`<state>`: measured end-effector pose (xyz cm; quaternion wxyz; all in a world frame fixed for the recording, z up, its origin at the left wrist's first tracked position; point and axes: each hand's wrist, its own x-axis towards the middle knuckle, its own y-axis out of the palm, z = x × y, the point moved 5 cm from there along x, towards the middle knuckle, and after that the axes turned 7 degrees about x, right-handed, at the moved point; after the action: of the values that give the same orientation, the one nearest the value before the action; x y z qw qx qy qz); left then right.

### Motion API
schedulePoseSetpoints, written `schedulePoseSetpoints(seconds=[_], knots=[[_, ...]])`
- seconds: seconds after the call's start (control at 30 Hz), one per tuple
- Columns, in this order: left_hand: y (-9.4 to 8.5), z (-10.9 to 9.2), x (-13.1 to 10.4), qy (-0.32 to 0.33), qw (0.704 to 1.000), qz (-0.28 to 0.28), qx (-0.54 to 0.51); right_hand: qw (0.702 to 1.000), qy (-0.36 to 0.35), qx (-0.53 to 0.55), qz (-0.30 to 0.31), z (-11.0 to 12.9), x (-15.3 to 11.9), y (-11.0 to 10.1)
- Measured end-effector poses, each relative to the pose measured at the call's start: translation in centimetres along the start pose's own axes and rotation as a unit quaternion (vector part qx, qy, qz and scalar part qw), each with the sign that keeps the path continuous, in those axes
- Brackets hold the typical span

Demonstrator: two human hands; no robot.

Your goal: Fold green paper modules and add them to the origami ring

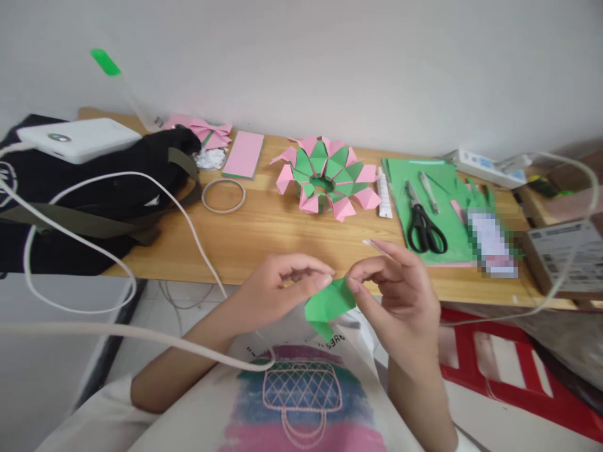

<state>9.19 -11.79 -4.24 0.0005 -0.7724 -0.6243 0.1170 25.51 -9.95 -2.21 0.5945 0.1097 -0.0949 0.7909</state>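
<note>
A small folded piece of green paper [330, 304] hangs between my two hands, in front of the table's near edge. My left hand [294, 285] pinches its upper left corner between thumb and fingers. On the upper right corner, the thumb and index finger of my right hand [396, 292] are closed, with the other fingers curled loosely. Beyond the hands stands a ring-shaped pink and green origami piece [346, 172]. To its right lies a white glue tube [384, 193]. Black-handled scissors [424, 229] rest on a stack of green paper [400, 182].
A roll of tape [223, 196] and a pink paper stack [244, 154] lie on the wooden table [264, 238]. At left, a white power bank [78, 138] sits on a black bag [94, 201]. A white cable [188, 342] loops across the left side. A phone [492, 243] lies at right.
</note>
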Motion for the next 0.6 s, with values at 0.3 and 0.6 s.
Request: schedulePoseSetpoints(seconds=[0.3,0.6], knots=[[0.1,0.2,-1.0,0.075,0.995,0.052,0.046,0.996,0.047,0.001,-0.073,-1.7,0.2,-1.1],[0.6,-0.1,-0.3,0.122,0.981,-0.002,0.152,0.989,0.115,0.085,-0.034,-4.0,0.1,-0.7]])
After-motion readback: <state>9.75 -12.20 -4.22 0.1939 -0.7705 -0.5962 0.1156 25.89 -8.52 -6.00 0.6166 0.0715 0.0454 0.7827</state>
